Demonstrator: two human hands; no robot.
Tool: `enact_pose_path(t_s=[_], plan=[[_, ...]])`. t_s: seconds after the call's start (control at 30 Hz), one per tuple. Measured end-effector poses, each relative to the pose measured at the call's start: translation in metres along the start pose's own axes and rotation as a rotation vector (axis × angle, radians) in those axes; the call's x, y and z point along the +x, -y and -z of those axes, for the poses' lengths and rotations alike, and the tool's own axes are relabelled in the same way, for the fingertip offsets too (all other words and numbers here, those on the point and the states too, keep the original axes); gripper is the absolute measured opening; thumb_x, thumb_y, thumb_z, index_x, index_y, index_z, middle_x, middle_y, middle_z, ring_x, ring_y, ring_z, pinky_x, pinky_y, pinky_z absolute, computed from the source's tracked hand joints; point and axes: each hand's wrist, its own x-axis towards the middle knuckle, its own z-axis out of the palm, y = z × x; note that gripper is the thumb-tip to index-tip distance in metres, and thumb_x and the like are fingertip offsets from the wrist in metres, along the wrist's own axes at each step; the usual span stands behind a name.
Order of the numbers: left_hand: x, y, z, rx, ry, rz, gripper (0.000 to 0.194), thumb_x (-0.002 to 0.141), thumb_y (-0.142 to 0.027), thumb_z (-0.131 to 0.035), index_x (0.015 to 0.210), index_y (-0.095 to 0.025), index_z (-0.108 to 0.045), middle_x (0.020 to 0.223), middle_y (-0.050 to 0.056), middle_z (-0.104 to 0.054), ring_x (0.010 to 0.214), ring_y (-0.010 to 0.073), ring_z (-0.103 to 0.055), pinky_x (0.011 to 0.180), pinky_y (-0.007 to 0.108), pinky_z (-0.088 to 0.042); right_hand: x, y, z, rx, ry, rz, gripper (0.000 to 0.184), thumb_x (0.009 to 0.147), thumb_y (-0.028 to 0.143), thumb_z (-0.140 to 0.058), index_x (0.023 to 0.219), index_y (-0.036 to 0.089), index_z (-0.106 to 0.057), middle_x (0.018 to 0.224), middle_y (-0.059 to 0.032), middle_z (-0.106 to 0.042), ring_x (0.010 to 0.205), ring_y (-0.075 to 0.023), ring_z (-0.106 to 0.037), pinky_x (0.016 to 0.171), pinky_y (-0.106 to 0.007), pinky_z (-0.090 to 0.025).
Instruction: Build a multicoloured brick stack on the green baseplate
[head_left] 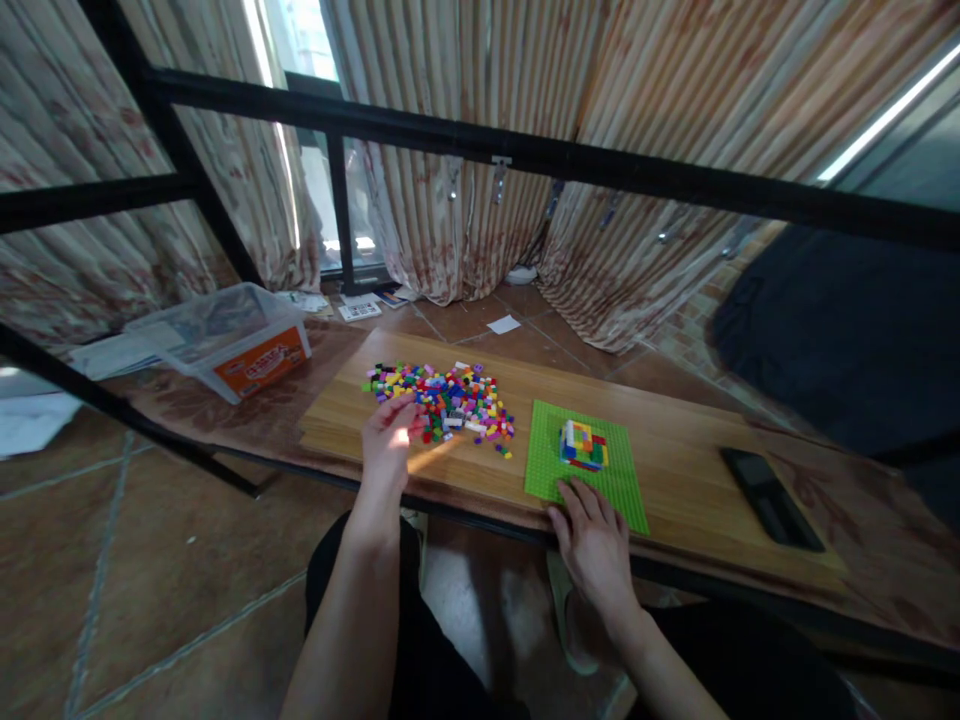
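Left hand [391, 425] was at the near left edge of the brick pile [450, 395], fingers bent and partly curled; couldn't tell if they gripped a brick. Right hand [592, 535] lay palm down at the near edge of the green baseplate [544, 455], fingers loosely extended and slightly spread, fingertips on the plate just short of the small brick build [583, 445]; no grip seen on the build.

Brick build sat on the baseplate, around its middle: low, blocky, with white, blue, yellow, red, green and orange bricks. Baseplate lay flat on the wooden board [675, 470], to the right of the pile and apart from it. Pile was loose, mixed colors, spread over the left part of the board, a few bricks strayed toward the baseplate.

Black phone [771, 498] lay flat near the right end of the board. Clear plastic bin [225, 335] with an orange label stood left of the board, on the brown cloth [202, 405]. Black metal frame [525, 150] crossed in front of patterned curtains [465, 230]. White paper [503, 324] lay on the tiled floor [457, 318] beyond the board.
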Motion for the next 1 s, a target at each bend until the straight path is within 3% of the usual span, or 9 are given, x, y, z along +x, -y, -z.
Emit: enact_pose_path(t_s=[0.2,0.43,0.63,0.73,1.0], plan=[[0.020,-0.015,0.033,-0.119,-0.199,-0.022,0.028,0.049,-0.020,-0.076,0.074,-0.013,-0.066,0.060,-0.002,-0.063,0.051,0.0051,-0.053,0.052,0.017,-0.042,0.016,0.029,0.004,0.109,-0.061,0.019,0.033,0.095,0.035,-0.046,0.117,0.019,-0.066,0.126,-0.0129,-0.064,0.114,-0.0307,-0.054,0.095,-0.047,-0.040],[0.023,-0.003,0.028,-0.064,-0.190,0.010,0.029,0.051,-0.025,-0.074,0.078,-0.014,-0.068,0.062,-0.002,-0.064,0.051,0.0058,-0.053,0.052,0.018,-0.040,0.071,0.091,-0.007,0.340,-0.010,0.200,0.031,0.095,0.027,-0.046,0.119,0.022,-0.065,0.123,-0.0105,-0.064,0.109,-0.0265,-0.056,0.094,-0.044,-0.043],[0.029,0.002,0.025,-0.021,-0.189,0.037,0.035,0.049,-0.029,-0.079,0.078,-0.013,-0.067,0.060,-0.001,-0.063,0.049,0.0060,-0.052,0.049,0.018,-0.038,0.108,0.129,-0.025,0.305,0.051,0.341,0.029,0.093,0.026,-0.052,0.118,0.022,-0.066,0.130,-0.0091,-0.061,0.120,-0.0287,-0.049,0.100,-0.045,-0.039],[0.030,0.004,0.025,0.000,-0.197,0.061,0.038,0.048,-0.030,-0.080,0.080,-0.013,-0.068,0.061,-0.001,-0.063,0.049,0.0063,-0.053,0.048,0.018,-0.038,0.115,0.129,-0.032,0.294,0.060,0.369,0.029,0.093,0.026,-0.052,0.118,0.022,-0.066,0.131,-0.0081,-0.062,0.122,-0.0290,-0.047,0.102,-0.046,-0.037],[0.035,0.003,0.024,-0.005,-0.153,0.085,0.035,0.050,-0.028,-0.079,0.080,-0.013,-0.068,0.061,0.000,-0.064,0.050,0.0067,-0.053,0.050,0.019,-0.040,0.120,0.092,-0.033,0.347,0.029,0.308,0.028,0.093,0.021,-0.048,0.111,0.018,-0.070,0.118,-0.0098,-0.068,0.114,-0.0252,-0.051,0.101,-0.042,-0.039]])
